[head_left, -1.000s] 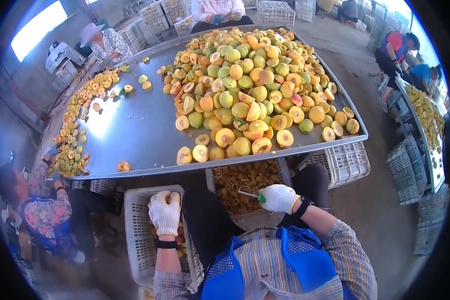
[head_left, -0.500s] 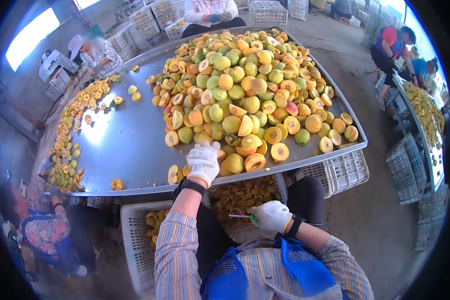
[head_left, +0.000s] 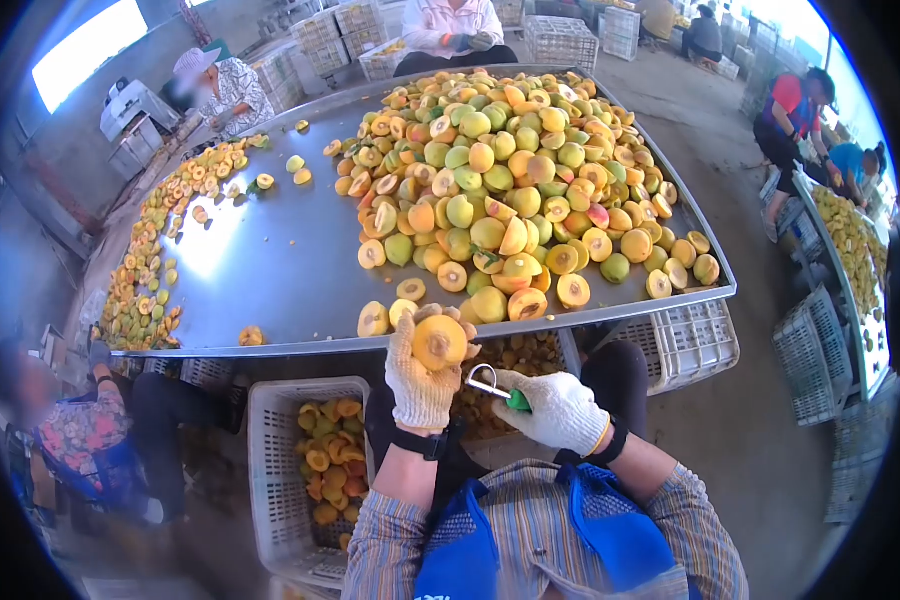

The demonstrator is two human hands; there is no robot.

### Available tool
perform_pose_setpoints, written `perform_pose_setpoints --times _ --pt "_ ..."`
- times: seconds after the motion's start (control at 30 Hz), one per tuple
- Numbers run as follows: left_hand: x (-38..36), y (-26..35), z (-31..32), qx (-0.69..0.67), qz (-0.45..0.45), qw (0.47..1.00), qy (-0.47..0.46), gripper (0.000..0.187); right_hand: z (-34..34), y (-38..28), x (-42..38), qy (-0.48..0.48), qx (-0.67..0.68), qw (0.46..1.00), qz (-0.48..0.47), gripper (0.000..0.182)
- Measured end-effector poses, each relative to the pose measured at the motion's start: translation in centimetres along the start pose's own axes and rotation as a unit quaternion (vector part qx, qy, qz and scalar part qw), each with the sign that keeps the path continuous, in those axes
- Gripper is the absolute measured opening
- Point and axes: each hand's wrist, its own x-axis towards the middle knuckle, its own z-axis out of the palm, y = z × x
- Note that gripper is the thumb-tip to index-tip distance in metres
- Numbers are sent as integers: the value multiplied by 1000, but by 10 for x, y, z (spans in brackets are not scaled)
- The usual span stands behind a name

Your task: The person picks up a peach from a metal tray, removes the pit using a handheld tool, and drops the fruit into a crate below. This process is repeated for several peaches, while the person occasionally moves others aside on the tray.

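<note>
My left hand (head_left: pixel 418 392), in a white glove, is closed round a peach half (head_left: pixel 439 343), its cut face turned up towards me. Gripped in my gloved right hand (head_left: pixel 562 412) is a pitting tool (head_left: pixel 516 400) with a green handle and a thin metal loop. The loop points left, just short of the peach half and apart from it. Beyond both hands, a large pile of whole and halved peaches (head_left: pixel 510 185) covers much of the metal table (head_left: pixel 310 285). A few cut halves lie along its near edge.
Left of my legs stands a white crate (head_left: pixel 268 470) with peach pieces inside. Another crate with scraps (head_left: pixel 518 352) sits under the table edge. A white crate (head_left: pixel 688 348) is at the right. Several co-workers sit or bend around this table and another table (head_left: pixel 875 335).
My left hand has come back from the pile towards me with a peach half. My right hand has raised the tool to it. The view has shifted slightly.
</note>
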Motion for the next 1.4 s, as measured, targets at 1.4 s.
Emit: perform_pose_setpoints --times 1.4 --pt "-63 -37 53 256 63 962 72 58 33 23 -2 -55 111 992 1 16"
